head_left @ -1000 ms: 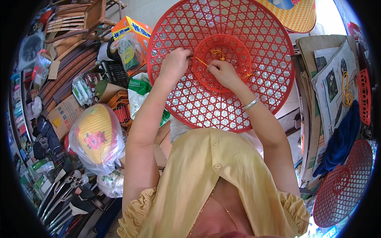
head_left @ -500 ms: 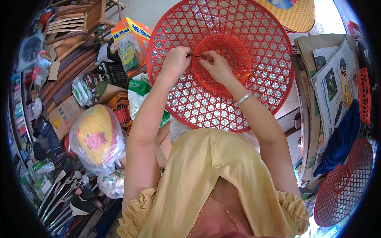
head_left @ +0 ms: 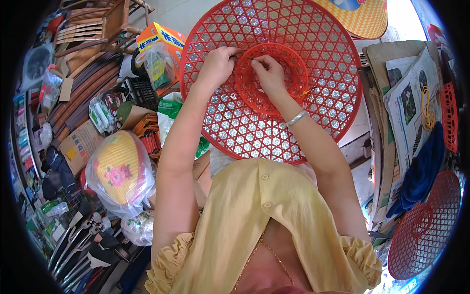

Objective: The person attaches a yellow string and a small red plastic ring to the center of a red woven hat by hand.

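At centre of red lattice disc (head_left: 274, 122), small red ring (head_left: 289, 73) sits. Left hand (head_left: 215, 66) pinches ring's left rim, fingers curled. Right hand (head_left: 268, 73) pinches thin strand there. Step, by judgement: lashing ring to disc. Next move needs strand threaded through lattice hole, pulled taut.

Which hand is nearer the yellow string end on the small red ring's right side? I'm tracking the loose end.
Right. The right hand rests on the small red ring, closer to the yellow string end; the left hand sits at the ring's opposite, left edge.
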`<state>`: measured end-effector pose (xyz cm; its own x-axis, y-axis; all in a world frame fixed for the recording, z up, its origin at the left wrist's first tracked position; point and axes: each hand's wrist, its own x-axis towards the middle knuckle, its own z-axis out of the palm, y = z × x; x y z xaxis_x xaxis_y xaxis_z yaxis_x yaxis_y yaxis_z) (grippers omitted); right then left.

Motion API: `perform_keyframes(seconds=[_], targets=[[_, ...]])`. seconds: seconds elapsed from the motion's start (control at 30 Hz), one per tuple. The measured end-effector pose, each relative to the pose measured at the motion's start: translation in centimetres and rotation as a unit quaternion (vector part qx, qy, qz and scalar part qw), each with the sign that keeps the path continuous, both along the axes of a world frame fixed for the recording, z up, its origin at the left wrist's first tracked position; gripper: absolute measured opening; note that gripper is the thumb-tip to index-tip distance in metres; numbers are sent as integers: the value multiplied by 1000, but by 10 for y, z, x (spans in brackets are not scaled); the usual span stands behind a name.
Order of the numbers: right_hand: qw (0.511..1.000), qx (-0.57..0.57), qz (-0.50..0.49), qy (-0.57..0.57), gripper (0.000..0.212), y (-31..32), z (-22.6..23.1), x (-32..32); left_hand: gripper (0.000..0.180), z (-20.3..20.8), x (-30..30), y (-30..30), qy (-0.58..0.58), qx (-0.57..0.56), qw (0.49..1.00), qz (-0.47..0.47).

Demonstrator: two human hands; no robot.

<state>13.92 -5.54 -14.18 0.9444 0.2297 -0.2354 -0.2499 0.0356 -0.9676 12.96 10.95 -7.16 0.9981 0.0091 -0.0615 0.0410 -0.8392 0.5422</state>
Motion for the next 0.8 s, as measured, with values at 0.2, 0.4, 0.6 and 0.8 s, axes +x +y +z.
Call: perform_keyframes(seconds=[0.2, 0.4, 0.6, 0.8], targets=[[998, -60, -2, -33, 19, 16, -12, -2, 30, -8, 2, -6, 41, -67, 997, -3], [998, -61, 3, -18, 20, 21, -9, -2, 28, -14, -3, -1, 57, -114, 992, 5], [971, -125, 203, 11, 24, -9, -3, -3, 20, -15, -32, -14, 146, -155, 975, 62], [949, -178, 261, 0, 26, -16, 16, -14, 19, -15, -54, -18, 62, -25, 997, 48]])
